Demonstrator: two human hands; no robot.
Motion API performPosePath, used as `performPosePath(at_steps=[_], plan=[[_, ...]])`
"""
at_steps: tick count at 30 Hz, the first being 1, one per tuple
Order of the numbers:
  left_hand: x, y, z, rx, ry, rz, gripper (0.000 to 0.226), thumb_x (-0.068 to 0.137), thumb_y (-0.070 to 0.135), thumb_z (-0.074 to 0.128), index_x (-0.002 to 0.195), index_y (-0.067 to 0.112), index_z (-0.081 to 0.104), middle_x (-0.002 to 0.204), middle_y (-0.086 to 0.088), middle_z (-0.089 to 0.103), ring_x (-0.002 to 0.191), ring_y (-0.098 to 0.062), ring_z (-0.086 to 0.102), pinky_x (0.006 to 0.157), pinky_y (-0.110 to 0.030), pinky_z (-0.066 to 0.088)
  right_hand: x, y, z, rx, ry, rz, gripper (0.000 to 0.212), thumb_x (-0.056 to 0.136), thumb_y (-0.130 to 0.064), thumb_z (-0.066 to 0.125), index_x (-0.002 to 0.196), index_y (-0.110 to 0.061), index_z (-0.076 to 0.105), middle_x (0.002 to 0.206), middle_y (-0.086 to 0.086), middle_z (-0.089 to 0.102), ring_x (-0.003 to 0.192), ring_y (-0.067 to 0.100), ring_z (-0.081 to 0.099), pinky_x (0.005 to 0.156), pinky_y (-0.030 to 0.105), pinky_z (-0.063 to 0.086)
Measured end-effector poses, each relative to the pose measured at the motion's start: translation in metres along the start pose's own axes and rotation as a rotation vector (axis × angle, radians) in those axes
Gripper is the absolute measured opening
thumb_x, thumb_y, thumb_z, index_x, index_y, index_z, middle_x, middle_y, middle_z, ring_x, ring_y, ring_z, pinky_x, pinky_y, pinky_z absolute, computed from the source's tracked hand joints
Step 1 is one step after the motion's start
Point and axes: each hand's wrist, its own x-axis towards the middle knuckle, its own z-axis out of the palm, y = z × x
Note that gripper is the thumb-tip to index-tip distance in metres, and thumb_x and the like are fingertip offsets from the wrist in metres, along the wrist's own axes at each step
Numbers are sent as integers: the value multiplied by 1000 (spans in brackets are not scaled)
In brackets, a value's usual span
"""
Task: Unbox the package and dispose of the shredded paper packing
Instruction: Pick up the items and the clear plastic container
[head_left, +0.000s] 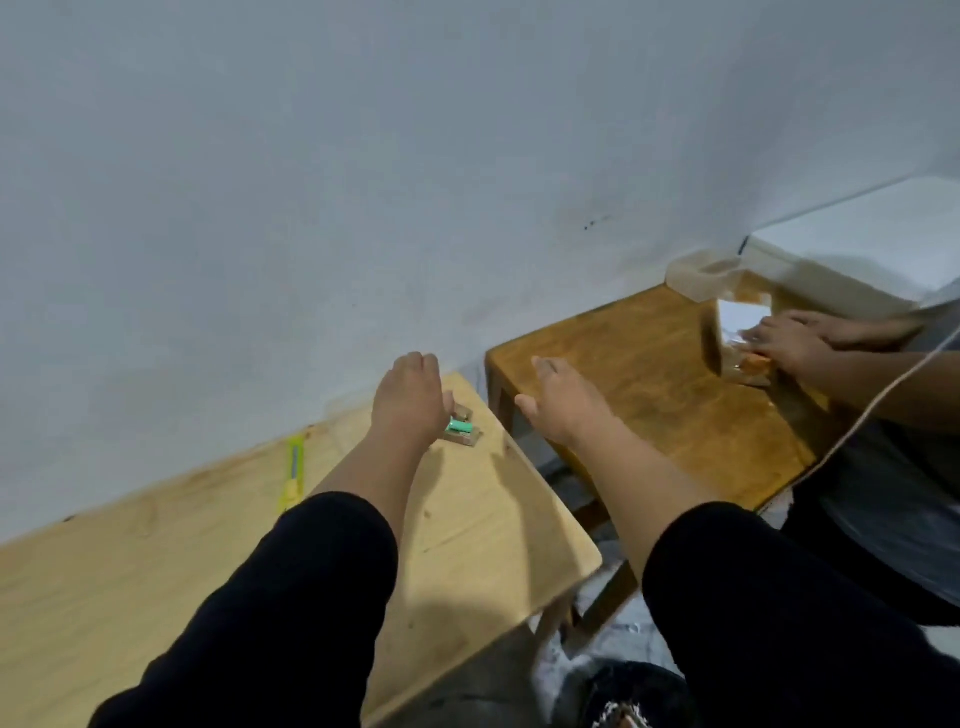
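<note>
The left hand (410, 397) hovers over the far corner of the pale table (156, 545), fingers curled down; whether they grip anything cannot be told. Just beside its fingertips, on the side toward the darker table, lies a small green item on a brown card (460, 430), long axis running roughly toward that table. The right hand (563, 402) reaches past the pale table's edge, palm spread and empty, over the near end of the darker table (649, 374). From that hand the package (740, 340), a small clear-wrapped box with a white top, sits farther along the darker table, away from the pale table and close to the wall, under another person's hands (800, 338). The right hand is clearly the nearer. A yellow cutter (293, 470) lies on the pale table by the wall.
</note>
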Motion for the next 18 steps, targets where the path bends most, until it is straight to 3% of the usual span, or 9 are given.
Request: performPosePath(at_steps=[6,10,14,18], plan=[[5,-77,39,-76,-115,-191,52,92,36,49,129,3,34,132,-16,41,126,-29,37,98,-37,36,48,-33,57,-4,-104,-54,67,90,-35,53,142,-8,21,149,12,28,133,28,33,106,37,34],[-3,-110,84,-215,-200,-300,83,88,44,54,144,0,12,151,-18,19,142,-28,14,114,-36,18,76,-31,103,17,-211,-45,74,87,-35,59,144,-12,18,146,10,29,127,28,41,99,40,41],[-8,-119,117,-367,-136,-395,94,81,45,62,146,3,8,154,-19,10,144,-28,9,115,-37,17,107,-17,142,104,-245,-61,84,83,-36,63,145,-14,12,148,7,24,131,25,36,104,39,38],[-8,-123,141,-413,-111,-420,99,79,55,59,147,11,0,157,-12,1,145,-24,6,115,-36,16,133,0,173,190,-201,-85,92,78,-39,69,145,-19,9,152,3,18,137,22,28,107,42,36]])
